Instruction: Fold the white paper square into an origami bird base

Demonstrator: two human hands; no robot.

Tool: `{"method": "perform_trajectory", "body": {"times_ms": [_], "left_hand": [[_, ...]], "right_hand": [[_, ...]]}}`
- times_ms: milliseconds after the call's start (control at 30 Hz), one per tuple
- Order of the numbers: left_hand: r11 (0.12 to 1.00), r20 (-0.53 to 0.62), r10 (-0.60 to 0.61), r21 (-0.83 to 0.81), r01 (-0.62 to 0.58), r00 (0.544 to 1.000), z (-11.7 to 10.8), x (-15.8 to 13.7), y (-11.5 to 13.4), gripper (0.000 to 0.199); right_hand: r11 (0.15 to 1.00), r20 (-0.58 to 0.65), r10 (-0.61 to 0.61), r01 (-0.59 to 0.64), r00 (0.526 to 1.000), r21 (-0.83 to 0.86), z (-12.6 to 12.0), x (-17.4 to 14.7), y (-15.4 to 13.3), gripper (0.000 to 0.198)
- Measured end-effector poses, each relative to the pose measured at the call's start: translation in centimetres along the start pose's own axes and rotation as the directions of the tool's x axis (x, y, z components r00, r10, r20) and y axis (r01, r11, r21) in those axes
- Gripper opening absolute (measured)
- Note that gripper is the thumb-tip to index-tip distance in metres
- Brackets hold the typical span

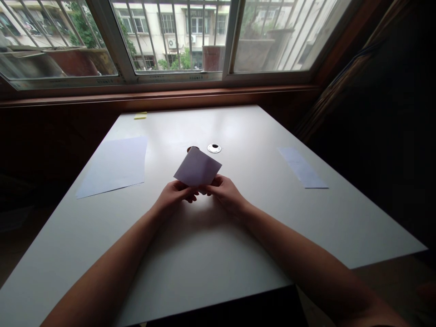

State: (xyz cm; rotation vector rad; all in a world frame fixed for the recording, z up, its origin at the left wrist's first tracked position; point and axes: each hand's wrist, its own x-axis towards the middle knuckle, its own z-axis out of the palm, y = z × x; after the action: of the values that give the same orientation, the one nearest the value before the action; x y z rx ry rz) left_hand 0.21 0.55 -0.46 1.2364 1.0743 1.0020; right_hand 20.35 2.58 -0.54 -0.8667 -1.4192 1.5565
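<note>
Between my two hands is a small purplish sheet of paper, roughly square, held up over the middle of the table with one corner pointing away from me. My left hand pinches its near left edge, thumb on top. On the near right edge my right hand grips the same paper, its thumb also on top. The thumbs almost meet at the near corner, and the other fingers curl underneath, partly hidden. Whether the paper is folded in layers I cannot tell.
The white table has a larger white sheet on its left and a narrow paper strip on its right. Beyond my hands sits a white ring with a dark centre. A yellow sticky note lies by the far edge, below a barred window.
</note>
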Motion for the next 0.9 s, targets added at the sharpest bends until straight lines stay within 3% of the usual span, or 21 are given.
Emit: {"method": "perform_trajectory", "body": {"times_ms": [133,433,667,767,900], "left_hand": [[1.000,-0.048,0.000,0.013,0.001,0.999,-0.1,0.0,-0.2,0.032],[0.987,-0.208,0.012,-0.154,-0.045,0.978,-0.6,0.3,-0.2,0.031],[0.962,-0.337,0.069,-0.228,-0.152,0.939,-1.2,0.3,0.1,0.026],[0.956,-0.340,0.079,-0.240,-0.168,0.937,-1.3,0.4,0.1,0.026],[0.962,-0.231,0.076,-0.240,-0.133,0.970,-1.0,0.4,-0.1,0.026]], "right_hand": [[1.000,-0.003,0.012,-0.012,1.000,-0.016,0.3,-0.1,-0.1,0.025],[0.998,-0.003,0.059,-0.059,0.998,0.035,0.2,0.0,0.2,0.030],[0.997,-0.001,0.071,-0.071,0.997,0.034,0.3,0.0,0.0,0.032],[0.996,0.002,0.071,-0.071,0.997,0.050,0.3,0.0,0.0,0.031],[0.996,-0.011,0.063,-0.062,0.998,0.061,0.3,0.0,0.0,0.029]]}}
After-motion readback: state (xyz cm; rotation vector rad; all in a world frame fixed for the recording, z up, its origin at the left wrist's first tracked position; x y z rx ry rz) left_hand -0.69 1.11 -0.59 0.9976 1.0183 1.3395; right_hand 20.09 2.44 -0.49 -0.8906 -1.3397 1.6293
